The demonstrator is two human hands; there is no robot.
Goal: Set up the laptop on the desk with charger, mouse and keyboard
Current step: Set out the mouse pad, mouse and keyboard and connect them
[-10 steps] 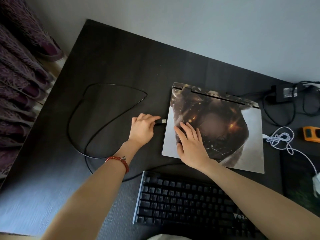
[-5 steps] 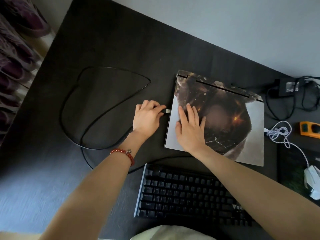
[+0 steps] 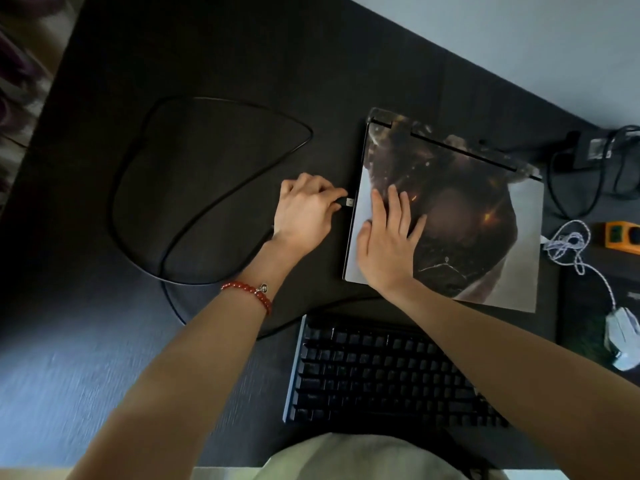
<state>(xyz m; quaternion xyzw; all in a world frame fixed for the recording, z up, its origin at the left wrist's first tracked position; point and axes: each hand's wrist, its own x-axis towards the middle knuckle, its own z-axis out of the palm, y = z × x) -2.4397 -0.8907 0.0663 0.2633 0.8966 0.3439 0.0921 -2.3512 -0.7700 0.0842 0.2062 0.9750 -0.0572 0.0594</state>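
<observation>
usb plug (image 3: 349,201) points right, at laptop (image 3: 485,216).

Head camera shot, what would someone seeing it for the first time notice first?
Probably the closed laptop right of centre, its lid covered in dark fiery artwork, with the right hand flat on it. At its left edge the left hand pinches a USB plug; its black cable loops across the desk.
</observation>
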